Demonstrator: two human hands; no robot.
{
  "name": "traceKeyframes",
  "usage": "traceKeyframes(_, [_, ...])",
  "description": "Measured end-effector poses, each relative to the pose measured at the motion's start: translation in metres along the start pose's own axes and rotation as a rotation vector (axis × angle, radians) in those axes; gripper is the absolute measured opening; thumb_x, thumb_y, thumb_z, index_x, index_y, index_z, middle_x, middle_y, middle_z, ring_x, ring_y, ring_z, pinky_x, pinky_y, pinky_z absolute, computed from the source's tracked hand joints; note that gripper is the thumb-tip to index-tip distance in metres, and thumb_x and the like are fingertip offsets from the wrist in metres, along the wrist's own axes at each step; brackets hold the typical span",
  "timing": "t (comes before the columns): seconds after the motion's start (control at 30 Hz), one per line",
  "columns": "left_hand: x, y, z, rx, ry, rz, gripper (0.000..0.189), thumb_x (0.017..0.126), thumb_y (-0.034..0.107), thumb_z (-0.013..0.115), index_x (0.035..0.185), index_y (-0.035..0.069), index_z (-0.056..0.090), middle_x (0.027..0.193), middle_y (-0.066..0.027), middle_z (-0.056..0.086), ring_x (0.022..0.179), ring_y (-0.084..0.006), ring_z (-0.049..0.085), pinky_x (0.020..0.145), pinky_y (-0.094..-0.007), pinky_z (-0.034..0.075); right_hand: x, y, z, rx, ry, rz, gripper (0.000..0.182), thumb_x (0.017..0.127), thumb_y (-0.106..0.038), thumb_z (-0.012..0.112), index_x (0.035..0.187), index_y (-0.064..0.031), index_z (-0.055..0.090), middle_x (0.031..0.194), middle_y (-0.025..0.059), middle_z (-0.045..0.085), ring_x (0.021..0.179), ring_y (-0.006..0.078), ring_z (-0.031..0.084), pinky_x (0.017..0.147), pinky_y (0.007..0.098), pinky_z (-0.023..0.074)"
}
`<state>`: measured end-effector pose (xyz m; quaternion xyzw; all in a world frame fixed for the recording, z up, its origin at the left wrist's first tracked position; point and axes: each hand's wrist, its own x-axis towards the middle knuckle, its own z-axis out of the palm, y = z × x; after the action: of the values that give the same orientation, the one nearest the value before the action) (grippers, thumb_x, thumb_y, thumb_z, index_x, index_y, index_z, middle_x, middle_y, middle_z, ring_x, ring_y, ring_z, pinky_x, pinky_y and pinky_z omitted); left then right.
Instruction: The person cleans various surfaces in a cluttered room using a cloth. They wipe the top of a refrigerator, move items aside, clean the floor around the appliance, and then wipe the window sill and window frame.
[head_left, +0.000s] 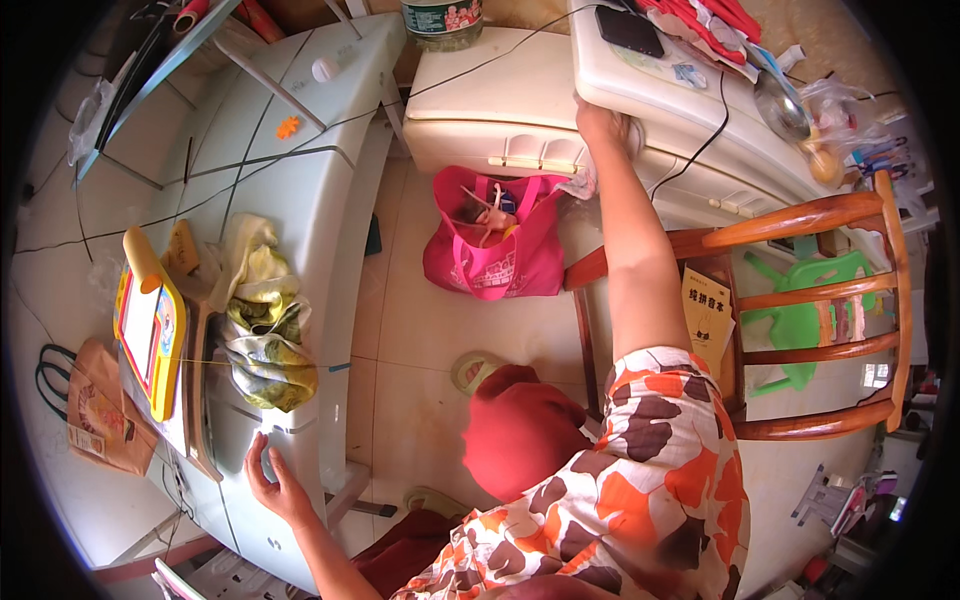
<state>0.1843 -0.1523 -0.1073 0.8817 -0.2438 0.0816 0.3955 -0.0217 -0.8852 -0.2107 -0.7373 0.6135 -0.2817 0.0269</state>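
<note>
My right hand reaches out to the cream cabinet, just under the overhanging edge of its higher section. Its fingers are partly hidden there, and a pale rounded thing shows beside the palm; I cannot tell whether it is gripped. Above the pale glass-topped table, my left hand is empty with its fingers apart. A crumpled yellow-green and white cloth lies on the table beyond it. On the floor below the cabinet stands a pink tote bag containing a doll.
A wooden chair stands at the right, with a yellow booklet on its seat and a green plastic stool behind. On the left are a yellow-framed drawing board and a paper bag. A black phone lies on the cabinet. Cables cross the table.
</note>
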Motion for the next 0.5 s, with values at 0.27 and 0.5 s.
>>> traceKeyframes(0.27, [-0.001,-0.001,-0.001,0.024,-0.003,0.010,0.026,0.098,0.009,0.061,0.120,-0.004,0.067,0.117,-0.0150,0.069,0.109,-0.0259,0.063,0.101,-0.0376,0.046,-0.033,-0.187,0.051,0.248,-0.503,-0.389,0.037,0.102,-0.036,0.047,0.126,-0.0193,0.069,0.131,0.0143,0.067,0.120,0.0339,0.064,0.106,0.0454,0.0473])
traceKeyframes(0.5, [-0.004,0.001,-0.007,-0.013,-0.005,-0.026,0.024,0.098,0.008,0.061,0.117,-0.004,0.068,0.115,-0.0140,0.069,0.108,-0.0263,0.064,0.100,-0.0372,0.046,-0.045,-0.199,0.061,0.155,-0.286,-0.578,0.032,0.094,-0.027,0.056,0.117,-0.0139,0.074,0.140,0.0117,0.060,0.130,0.0314,0.053,0.113,0.0423,0.0403])
